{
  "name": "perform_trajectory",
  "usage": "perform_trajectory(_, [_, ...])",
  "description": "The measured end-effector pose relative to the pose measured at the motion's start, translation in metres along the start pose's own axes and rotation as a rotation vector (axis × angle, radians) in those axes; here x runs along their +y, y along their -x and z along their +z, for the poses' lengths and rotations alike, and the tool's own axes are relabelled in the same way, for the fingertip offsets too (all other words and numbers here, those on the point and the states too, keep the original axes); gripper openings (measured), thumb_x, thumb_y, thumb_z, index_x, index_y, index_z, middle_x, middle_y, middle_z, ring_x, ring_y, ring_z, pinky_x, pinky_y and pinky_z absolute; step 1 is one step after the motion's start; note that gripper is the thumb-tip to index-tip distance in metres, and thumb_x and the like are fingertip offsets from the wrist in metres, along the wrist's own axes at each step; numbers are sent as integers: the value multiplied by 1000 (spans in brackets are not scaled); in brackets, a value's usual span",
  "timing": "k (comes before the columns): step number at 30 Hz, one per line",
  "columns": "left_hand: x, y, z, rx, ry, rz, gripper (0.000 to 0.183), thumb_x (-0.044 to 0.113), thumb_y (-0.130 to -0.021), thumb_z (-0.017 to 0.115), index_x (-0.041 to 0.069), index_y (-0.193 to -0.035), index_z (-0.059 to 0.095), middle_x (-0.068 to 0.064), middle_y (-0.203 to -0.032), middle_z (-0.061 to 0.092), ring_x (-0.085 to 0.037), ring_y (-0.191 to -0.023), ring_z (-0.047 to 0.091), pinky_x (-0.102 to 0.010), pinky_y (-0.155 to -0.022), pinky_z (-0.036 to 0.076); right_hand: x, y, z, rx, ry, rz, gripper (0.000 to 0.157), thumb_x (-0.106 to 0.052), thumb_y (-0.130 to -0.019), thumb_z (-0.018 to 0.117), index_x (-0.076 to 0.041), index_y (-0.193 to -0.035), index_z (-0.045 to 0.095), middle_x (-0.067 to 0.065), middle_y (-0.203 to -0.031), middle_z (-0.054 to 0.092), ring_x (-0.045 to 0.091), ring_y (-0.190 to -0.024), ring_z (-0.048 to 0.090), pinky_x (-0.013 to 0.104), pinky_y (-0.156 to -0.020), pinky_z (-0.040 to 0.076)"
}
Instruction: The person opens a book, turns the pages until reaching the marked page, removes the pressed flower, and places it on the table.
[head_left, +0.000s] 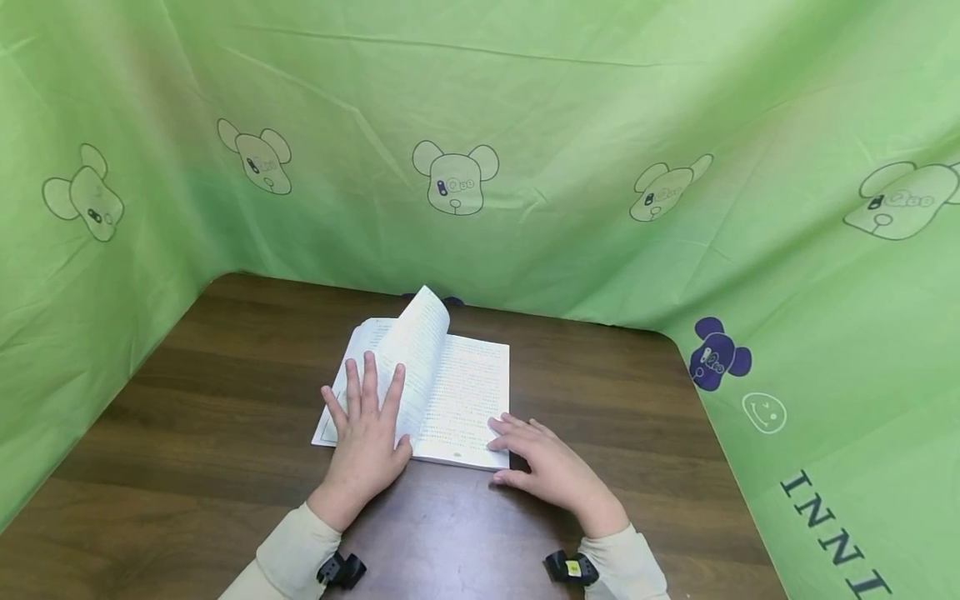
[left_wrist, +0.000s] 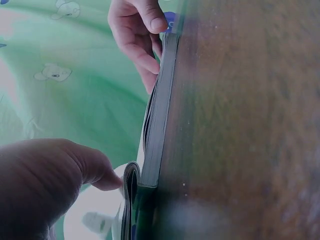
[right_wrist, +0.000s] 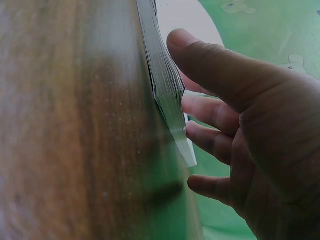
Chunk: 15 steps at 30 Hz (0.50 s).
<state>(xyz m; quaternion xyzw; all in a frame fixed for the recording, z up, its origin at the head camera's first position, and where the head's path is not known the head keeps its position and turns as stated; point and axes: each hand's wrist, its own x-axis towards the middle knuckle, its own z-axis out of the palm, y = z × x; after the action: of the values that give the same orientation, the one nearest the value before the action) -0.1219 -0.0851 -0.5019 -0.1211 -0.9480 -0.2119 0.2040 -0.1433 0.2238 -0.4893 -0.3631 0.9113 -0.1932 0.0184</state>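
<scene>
An open book with printed pages lies on the table, its bottom edge toward me. One leaf stands partly lifted and curves over toward the left half. My left hand rests on the left pages with its fingers spread and straight; its thumb lies near the spine in the left wrist view. At the lower right corner of the book, my right hand touches the page edge with loosely bent fingers. In the right wrist view its thumb is apart from the fingers, beside the page block.
The brown wooden table extends around the book. A green cloth printed with bear heads hangs behind it and along both sides. Black wrist cameras sit at both cuffs.
</scene>
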Motion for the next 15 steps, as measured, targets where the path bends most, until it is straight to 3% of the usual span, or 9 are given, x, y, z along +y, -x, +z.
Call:
perform_trajectory(5, [0, -2, -1, -58, -30, 29, 103, 12, -78, 75, 14, -165, 20, -15, -172, -8, -45, -157, -10, -80, -112, -4, 0, -2, 0, 15, 12, -13, 39, -39, -90, 78, -17, -122, 71, 5, -153, 54, 30, -145, 46, 62, -116, 32])
perform_trajectory(10, [2, -2, 1, -152, -42, 68, 76, 9, -84, 67, 13, -156, 44, -14, -171, 17, -44, -157, 8, -80, -113, 8, 0, -2, -1, 8, 23, 0, 35, -34, -92, 76, -16, -121, 71, 5, -153, 54, 29, -146, 46, 62, -117, 32])
perform_trajectory(15, [3, 0, 2, -225, -43, 50, 56, 9, -89, 61, 10, -145, 58, -13, -165, 35, -41, -155, 22, -75, -117, 14, 0, -2, -1, -8, 26, 8, 31, -32, -94, 75, -17, -121, 72, 4, -153, 54, 28, -146, 46, 62, -117, 32])
